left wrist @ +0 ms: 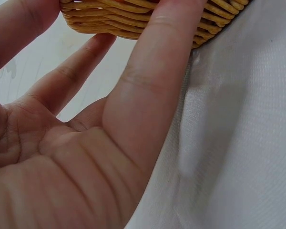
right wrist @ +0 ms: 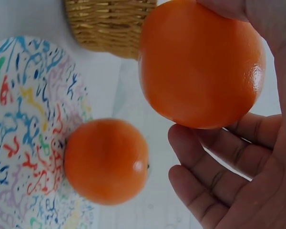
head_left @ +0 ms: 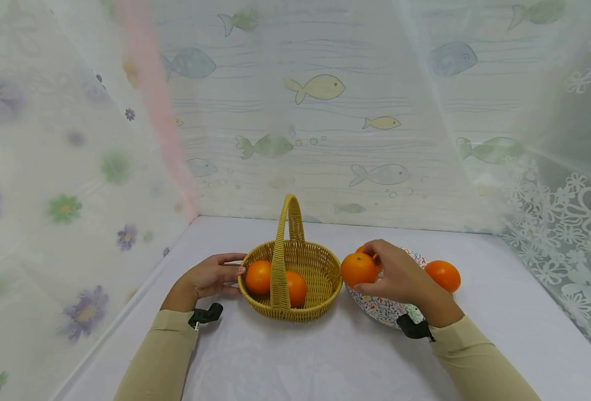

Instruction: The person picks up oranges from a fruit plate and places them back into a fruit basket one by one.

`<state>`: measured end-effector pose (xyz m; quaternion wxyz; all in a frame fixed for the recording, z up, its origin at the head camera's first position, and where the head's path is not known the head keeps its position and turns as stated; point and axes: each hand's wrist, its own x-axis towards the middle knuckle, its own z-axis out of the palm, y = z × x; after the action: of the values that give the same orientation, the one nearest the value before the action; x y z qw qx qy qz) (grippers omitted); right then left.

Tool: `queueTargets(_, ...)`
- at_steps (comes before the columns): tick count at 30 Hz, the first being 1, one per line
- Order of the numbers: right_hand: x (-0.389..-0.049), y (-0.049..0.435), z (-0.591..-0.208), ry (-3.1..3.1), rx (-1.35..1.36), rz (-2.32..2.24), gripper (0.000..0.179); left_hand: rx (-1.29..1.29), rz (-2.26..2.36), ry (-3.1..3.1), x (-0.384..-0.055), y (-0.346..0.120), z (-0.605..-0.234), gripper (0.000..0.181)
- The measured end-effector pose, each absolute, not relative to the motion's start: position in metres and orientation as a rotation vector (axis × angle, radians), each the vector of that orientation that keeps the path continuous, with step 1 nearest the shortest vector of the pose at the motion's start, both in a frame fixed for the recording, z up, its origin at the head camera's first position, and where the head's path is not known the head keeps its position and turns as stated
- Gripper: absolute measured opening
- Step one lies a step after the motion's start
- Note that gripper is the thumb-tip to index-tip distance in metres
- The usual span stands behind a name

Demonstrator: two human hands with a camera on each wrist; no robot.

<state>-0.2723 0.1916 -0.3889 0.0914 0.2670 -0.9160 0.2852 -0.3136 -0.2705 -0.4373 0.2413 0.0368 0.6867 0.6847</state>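
Note:
A yellow wicker basket with a tall arched handle stands in the middle of the table, with two oranges inside on its left side. My left hand touches the basket's left end, its thumb and fingers extended against the wicker. Between thumb and fingers, my right hand holds a glossy orange just off the basket's right rim. Beneath that hand lies a white plate with colourful squiggles. Another orange sits at its right side, and one more is mostly hidden behind the right hand.
White cloth covers the table. Behind it hangs a curtain printed with fish. Sheer flowered curtains border the left and right sides. Dark wrist mounts sit at both sleeves.

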Motion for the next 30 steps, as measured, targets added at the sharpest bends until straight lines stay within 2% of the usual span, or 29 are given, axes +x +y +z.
queueTargets(13, -0.278, 0.171, -0.379, -2.685, 0.832, 0.843, 0.060, 0.093, 1.872, 1.890, -0.312, -0.270, -0.436, 0.067)
queueTargets(22, -0.283, 0.156, -0.378, -2.704, 0.813, 0.842, 0.066, 0.090, 1.866, 1.888, -0.312, -0.270, -0.436, 0.069)
queueTargets(30, -0.290, 0.140, -0.377, -2.744, 0.788, 0.837, 0.065, 0.100, 1.871, 1.889, -0.312, -0.269, -0.435, 0.066)
